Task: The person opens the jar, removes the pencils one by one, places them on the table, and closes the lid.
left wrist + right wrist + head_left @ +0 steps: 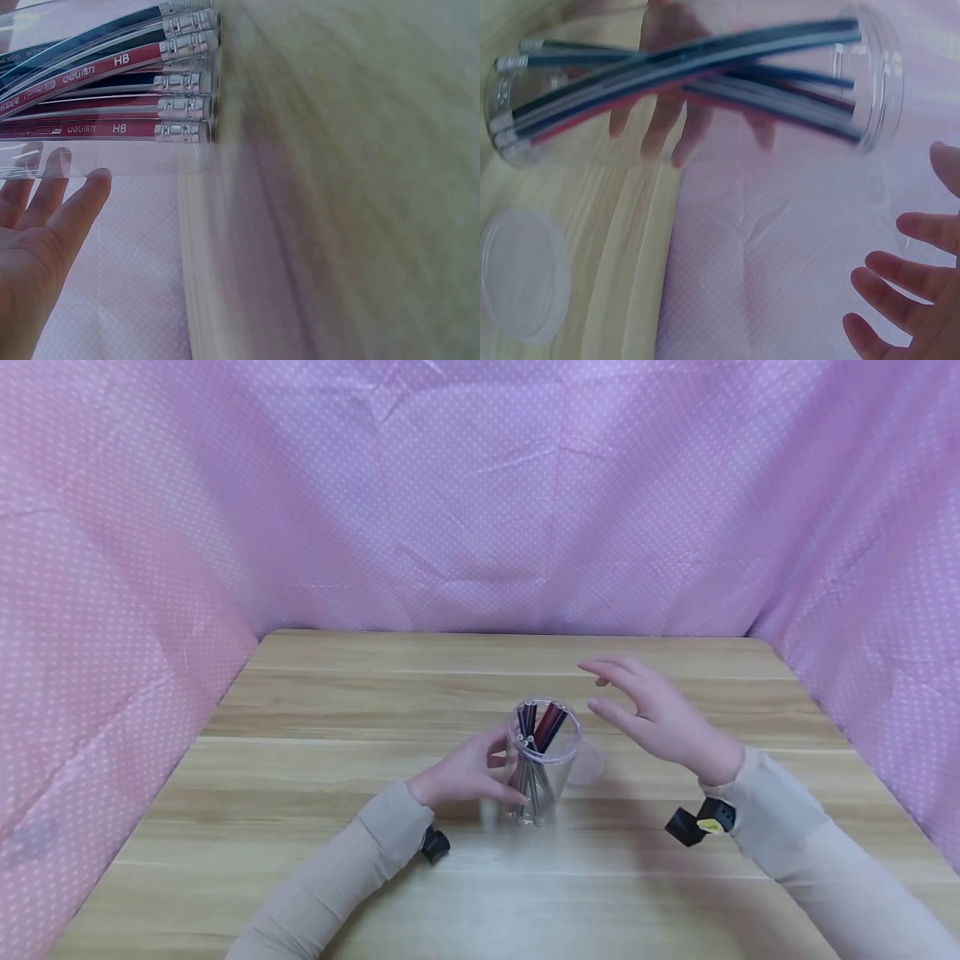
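A clear plastic jar (561, 774) without its lid stands upright on the table, several pencils (551, 725) leaning inside. Red and dark-blue barrels show close up in the left wrist view, with the metal-banded eraser ends (184, 106) down at the jar's base. My left hand (471, 770) holds the jar from its left side, thumb in front and fingers around the back; those fingers (682, 124) show through the clear wall in the right wrist view. Raised to the right of the jar, my right hand (663, 718) holds nothing, its fingers spread apart.
A round translucent lid (525, 276) lies flat on the table just right of the jar. The wood-grain table (360, 693) is bordered at the back and sides by a pink dotted cloth (480, 510).
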### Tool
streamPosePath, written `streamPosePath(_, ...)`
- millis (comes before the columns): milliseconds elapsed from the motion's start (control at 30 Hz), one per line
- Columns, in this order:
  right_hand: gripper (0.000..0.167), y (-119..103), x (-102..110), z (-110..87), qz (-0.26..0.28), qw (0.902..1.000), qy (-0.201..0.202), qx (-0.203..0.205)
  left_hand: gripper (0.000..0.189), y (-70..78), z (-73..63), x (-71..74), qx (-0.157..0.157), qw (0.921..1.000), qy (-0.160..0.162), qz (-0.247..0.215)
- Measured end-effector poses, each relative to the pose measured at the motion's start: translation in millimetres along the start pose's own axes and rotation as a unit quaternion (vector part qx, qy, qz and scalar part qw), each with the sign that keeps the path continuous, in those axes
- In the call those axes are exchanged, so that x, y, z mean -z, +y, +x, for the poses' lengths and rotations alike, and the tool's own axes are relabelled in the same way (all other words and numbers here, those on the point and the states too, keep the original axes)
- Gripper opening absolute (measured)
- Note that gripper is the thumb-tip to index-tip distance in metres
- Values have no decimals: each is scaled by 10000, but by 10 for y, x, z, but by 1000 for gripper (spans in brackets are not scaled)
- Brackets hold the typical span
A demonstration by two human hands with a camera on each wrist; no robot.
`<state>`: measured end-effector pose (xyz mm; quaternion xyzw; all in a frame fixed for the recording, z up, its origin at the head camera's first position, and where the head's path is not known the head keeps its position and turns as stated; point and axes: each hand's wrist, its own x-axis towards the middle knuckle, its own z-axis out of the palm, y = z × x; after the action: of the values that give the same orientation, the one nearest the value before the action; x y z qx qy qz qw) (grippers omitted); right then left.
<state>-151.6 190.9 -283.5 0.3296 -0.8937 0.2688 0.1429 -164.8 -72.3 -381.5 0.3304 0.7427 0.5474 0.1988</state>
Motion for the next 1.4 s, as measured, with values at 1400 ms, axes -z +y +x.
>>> streamPosePath(1400,51,-282,-131,-79,-664,9930,-643,734,94,-12,12,0,46,10000,-55,-34)
